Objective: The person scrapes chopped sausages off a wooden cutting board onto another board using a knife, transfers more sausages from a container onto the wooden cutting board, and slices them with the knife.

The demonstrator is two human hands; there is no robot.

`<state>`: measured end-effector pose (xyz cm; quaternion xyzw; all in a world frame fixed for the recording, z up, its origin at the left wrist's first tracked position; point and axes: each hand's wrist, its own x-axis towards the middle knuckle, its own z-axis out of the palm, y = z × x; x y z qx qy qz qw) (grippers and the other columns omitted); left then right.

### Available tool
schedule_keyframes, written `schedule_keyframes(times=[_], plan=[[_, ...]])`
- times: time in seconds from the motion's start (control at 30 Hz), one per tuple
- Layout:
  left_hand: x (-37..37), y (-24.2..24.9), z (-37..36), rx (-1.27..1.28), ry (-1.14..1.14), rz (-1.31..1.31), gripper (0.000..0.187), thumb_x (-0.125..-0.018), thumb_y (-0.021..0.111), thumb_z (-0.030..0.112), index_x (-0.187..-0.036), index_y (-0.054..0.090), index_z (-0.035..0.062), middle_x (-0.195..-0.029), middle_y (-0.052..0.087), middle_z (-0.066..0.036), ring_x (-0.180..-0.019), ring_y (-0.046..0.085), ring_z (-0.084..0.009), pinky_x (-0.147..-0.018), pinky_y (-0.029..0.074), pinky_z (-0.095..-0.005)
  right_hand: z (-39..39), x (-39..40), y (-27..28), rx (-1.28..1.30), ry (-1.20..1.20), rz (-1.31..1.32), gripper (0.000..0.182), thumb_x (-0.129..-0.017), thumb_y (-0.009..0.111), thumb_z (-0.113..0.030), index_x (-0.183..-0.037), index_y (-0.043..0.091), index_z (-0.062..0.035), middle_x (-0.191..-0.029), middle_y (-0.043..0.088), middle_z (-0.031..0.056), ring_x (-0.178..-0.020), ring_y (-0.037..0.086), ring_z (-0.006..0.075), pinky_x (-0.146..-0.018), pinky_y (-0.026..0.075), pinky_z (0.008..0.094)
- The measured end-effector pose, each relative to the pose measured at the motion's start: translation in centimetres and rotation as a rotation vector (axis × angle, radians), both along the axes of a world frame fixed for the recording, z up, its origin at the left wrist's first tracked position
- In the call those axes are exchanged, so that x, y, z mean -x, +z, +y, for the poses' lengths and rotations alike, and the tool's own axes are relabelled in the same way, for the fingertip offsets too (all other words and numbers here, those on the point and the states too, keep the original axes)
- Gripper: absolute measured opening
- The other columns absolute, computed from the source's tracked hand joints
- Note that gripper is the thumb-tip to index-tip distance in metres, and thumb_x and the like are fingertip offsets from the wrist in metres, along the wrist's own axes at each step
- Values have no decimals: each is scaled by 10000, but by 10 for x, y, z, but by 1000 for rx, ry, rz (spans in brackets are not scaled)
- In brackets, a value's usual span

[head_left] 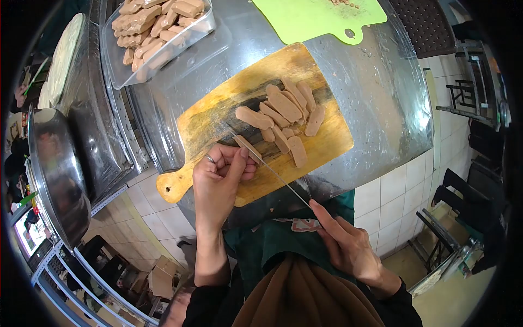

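Note:
My left hand (220, 177), with a ring on one finger, pinches a light-brown sausage piece (248, 147) over the wooden cutting board (333, 136). In my right hand (348, 245) is a thin knife (287, 184), its handle mostly hidden by the fingers. The blade slants up and left across the board's near edge and lies against the held piece. Just beyond, several cut sausage pieces (286, 106) lie in a loose heap on the board. Past the board, a clear plastic container (180, 52) holds many whole sausages (147, 24).
A lime-green cutting board (321, 19) with small scraps lies at the far side of the metal table (387, 103). To the left stand a large steel bowl (60, 174) and a blue metal rack (81, 278). Dark stools (463, 95) are on the right.

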<state>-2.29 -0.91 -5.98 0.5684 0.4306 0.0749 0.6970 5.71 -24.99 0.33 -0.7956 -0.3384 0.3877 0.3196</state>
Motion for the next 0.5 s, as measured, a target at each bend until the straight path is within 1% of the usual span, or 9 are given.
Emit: schedule_keyframes(times=[0.17,0.27,0.5], plan=[[0,2,0,-20,-9,29,131,-987,641,112,-930,639,-6,-844,699,-51,-746,662,-84,-693,555,-224,7,-2,-3,24,33,-6,696,-916,622,6,-1535,376,-198,-736,548,98,-568,589,291,-559,544,405],[-1,2,-1,-25,-6,36,132,-985,644,113,-930,639,-7,-842,695,-50,-746,662,-84,-694,555,-224,16,-3,-10,-75,9,4,702,-917,614,13,-1539,369,-202,-736,543,97,-567,583,290,-561,544,406],[-1,2,0,-17,2,42,142,-985,646,117,-935,638,-15,-844,696,-55,-755,667,-89,-702,559,-228,7,-4,1,-27,14,-2,674,-909,627,19,-1519,409,-169,-714,528,99,-557,573,291,-540,520,399]])
